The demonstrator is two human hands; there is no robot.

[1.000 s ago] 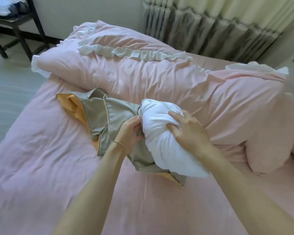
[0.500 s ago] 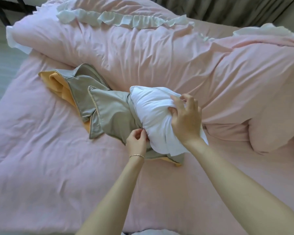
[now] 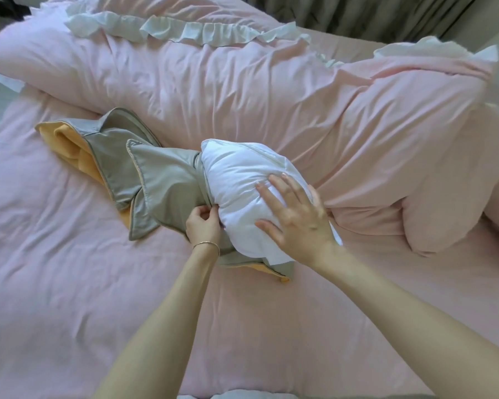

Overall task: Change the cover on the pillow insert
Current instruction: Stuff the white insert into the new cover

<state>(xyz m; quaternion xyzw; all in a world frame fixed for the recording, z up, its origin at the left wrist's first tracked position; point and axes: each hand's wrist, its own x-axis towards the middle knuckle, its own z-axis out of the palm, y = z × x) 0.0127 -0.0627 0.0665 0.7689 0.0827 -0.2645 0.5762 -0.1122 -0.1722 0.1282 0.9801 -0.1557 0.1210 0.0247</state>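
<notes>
The white insert lies in the middle of the bed, with one end tucked into the grey cover. Most of it sticks out. It looks like the job is partly done, but I cannot tell if the insert is going in or coming out.

The left hand pinches the edge of the cover where it meets the insert. The right hand lies on the insert with fingers spread wide, pressing it down and holding nothing.

The cover is yellow inside and lies bunched up. The bed has a pink sheet. A big pink quilt with a white frill is piled behind. Curtains hang at the back.
</notes>
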